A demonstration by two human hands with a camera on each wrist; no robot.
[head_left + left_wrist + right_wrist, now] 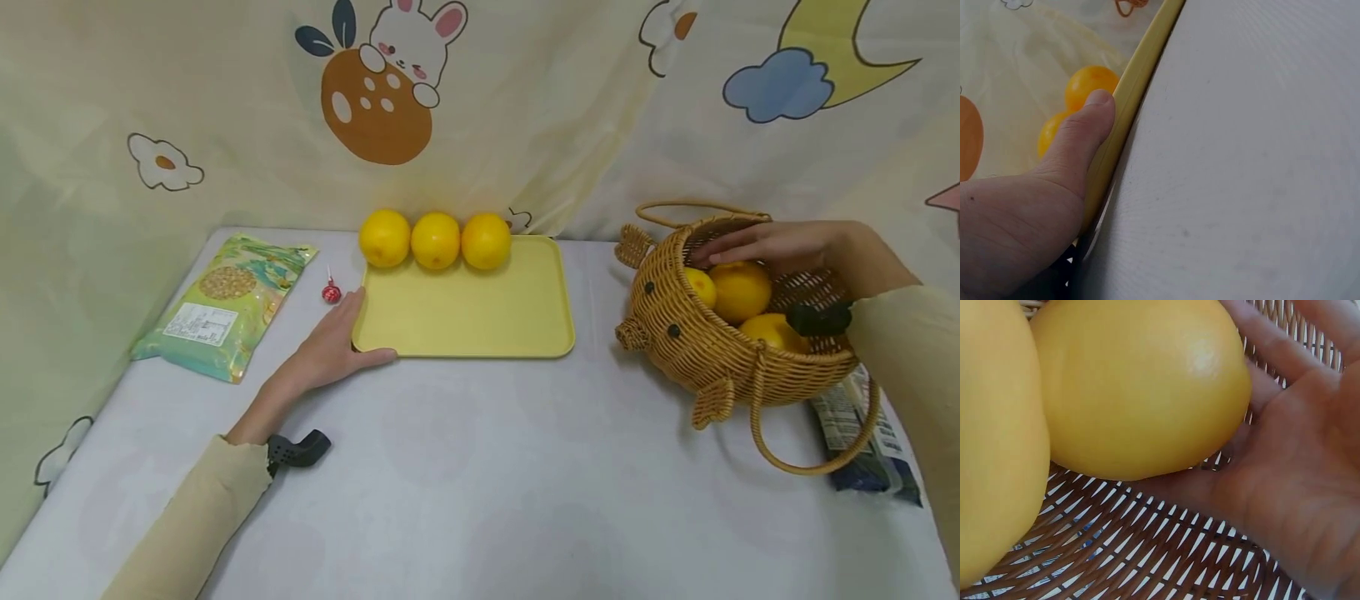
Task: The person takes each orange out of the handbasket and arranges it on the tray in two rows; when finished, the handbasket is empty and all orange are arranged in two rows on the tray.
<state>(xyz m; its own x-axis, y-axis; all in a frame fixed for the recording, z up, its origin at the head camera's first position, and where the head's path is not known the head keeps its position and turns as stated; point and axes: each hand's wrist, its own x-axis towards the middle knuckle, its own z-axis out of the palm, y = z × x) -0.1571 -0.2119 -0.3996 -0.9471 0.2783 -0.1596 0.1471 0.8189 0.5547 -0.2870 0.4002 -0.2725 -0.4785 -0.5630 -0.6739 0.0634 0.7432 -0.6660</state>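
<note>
Cream sleeves [176, 521] reach in over a smooth white tablecloth [450, 475], a black wrist device [302, 450] beside the left cuff. On the right, a glossy dark packet [840, 417] lies partly under the basket; its print is too small to read. The left hand [326, 346] is spread around the near left corner of a flat yellow tray [465, 312], its straight thumb along the raised rim. Across from it, a wicker basket [690, 342] bears round black eyes, a woven snout and ears, with looped handles. Inside sit smooth yellow-orange fruits; the right hand [787, 247] touches one round fruit [741, 292], fingers reaching behind it, and I cannot tell whether they close on it.

Left of the tray, a crinkled green plastic bag [251, 308] shows a picture of pale grains and a white label [201, 323] with illegible lines; near it lies a red lollipop [331, 291]. Three shiny yellow-orange balls of fruit [436, 240] line the tray's far edge. Behind hangs a creased cloth [540, 100] printed with a rabbit, flowers, cloud and moon.
</note>
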